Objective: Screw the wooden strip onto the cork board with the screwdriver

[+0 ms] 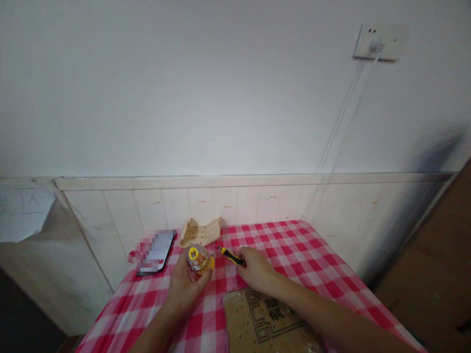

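Observation:
My left hand (184, 283) is closed around a small clear plastic bottle (200, 262) with a yellow ring on its near end and yellow-orange bits inside. In my right hand (256, 268) is a yellow-and-black screwdriver (231, 256), its short metal tip pointing left toward the bottle. The tip and the bottle are apart. Just behind the bottle lies a curved light wooden piece (202, 234) with raised ends and small holes. Fingers of both hands are partly hidden behind what they hold.
A red-and-white checked cloth (287, 240) covers the table against the wall. A phone (158, 250) lies at the left edge. Printed brown cardboard (243, 318) sits at the front. A wall socket (380, 41) with a plugged cable is upper right; a brown panel (434, 264) stands at right.

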